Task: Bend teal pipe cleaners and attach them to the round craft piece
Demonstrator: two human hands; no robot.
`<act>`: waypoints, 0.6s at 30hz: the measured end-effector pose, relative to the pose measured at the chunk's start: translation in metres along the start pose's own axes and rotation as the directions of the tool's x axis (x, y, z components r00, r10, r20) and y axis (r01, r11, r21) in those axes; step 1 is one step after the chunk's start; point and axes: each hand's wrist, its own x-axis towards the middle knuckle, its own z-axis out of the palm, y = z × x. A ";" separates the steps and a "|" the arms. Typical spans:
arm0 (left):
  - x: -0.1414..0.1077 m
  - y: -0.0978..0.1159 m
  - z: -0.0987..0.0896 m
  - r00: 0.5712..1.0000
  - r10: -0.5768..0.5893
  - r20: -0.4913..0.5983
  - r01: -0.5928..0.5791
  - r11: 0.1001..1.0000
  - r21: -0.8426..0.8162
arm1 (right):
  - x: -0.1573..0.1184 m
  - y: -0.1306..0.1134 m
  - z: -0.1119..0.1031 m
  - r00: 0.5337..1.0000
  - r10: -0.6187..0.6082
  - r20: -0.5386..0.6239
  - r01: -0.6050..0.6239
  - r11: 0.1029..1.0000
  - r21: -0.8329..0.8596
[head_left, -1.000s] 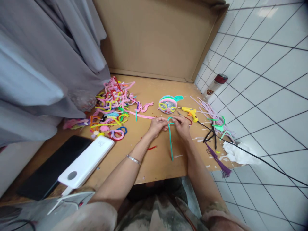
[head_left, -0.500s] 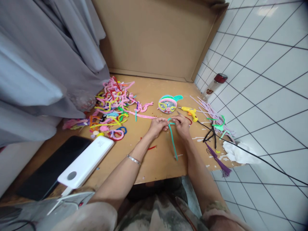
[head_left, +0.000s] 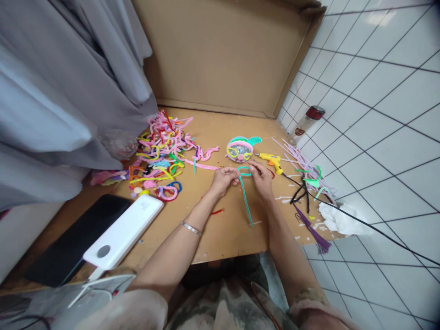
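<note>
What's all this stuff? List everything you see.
Fuzzy strip: one, teal, in hands
Round piece: one, multicoloured, beyond hands
Glue gun: one, yellow, right
Craft pieces: many, mixed, left
Stems: many, lilac, right
Tassel: one, purple, right
Crumpled tissue: one, white, right
Bottle: one, clear, right
Power bank: one, white, left
Slab: one, black, left
Table: one, brown, centre
Cardboard: one, brown, back
Curtain: one, grey, left
Tiles: many, white, right
Left hand: one, on strip
Right hand: one, on strip
</note>
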 end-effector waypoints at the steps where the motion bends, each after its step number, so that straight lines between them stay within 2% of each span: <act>1: 0.000 0.001 0.000 1.000 0.002 -0.014 -0.002 1.000 -0.010 | 0.000 0.001 -0.001 0.999 0.041 -0.022 -0.040 0.998 0.041; 4: 0.001 0.001 0.000 0.999 0.008 -0.039 -0.009 0.999 -0.031 | 0.000 0.003 -0.002 0.992 0.119 -0.042 -0.115 0.988 0.104; 12: 0.003 -0.001 -0.001 0.999 0.020 -0.043 -0.022 0.999 -0.046 | -0.001 0.003 0.004 0.995 0.096 0.041 -0.098 0.993 0.064; 18: 0.003 -0.002 0.000 0.999 0.008 -0.047 -0.009 0.999 -0.031 | -0.001 0.002 0.001 0.999 -0.032 0.029 0.035 0.995 -0.090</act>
